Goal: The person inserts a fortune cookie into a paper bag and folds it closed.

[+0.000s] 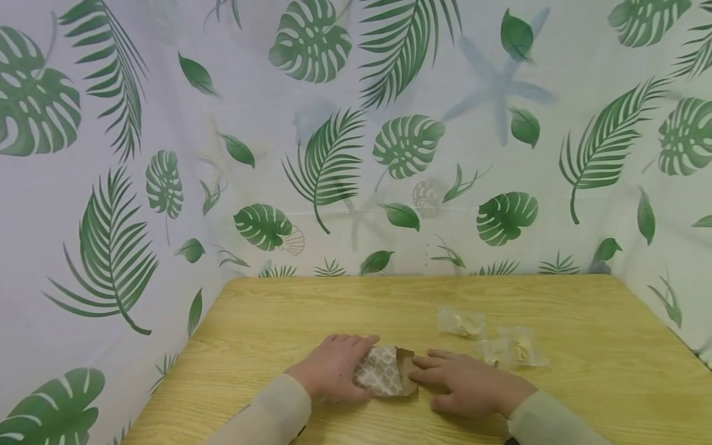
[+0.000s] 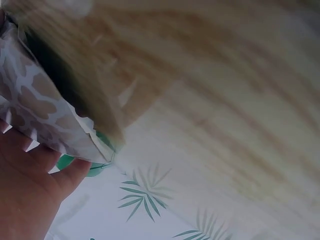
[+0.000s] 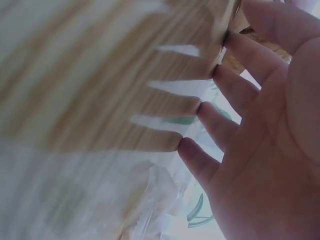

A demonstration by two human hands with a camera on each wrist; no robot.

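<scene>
A small paper bag (image 1: pixel 379 372) with a beige-and-white blotchy pattern lies on the table, its plain brown end (image 1: pixel 408 372) toward the right. My left hand (image 1: pixel 337 369) rests against the bag's left end, thumb toward me and fingers along the far side. In the left wrist view, fingers of that hand (image 2: pixel 35 172) touch the patterned side (image 2: pixel 37 97). At the brown end is my right hand (image 1: pixel 473 380), its fingertips right at the paper. The right wrist view shows that hand (image 3: pixel 265 145) with spread fingers, tips touching the tabletop.
Several clear plastic packets with yellowish pieces inside lie right of the bag: one packet (image 1: pixel 461 324) farther back, another (image 1: pixel 523 346) beyond the right hand. The wood-grain table (image 1: pixel 334 303) meets a leaf-printed curtain (image 1: pixel 356 247) at the back.
</scene>
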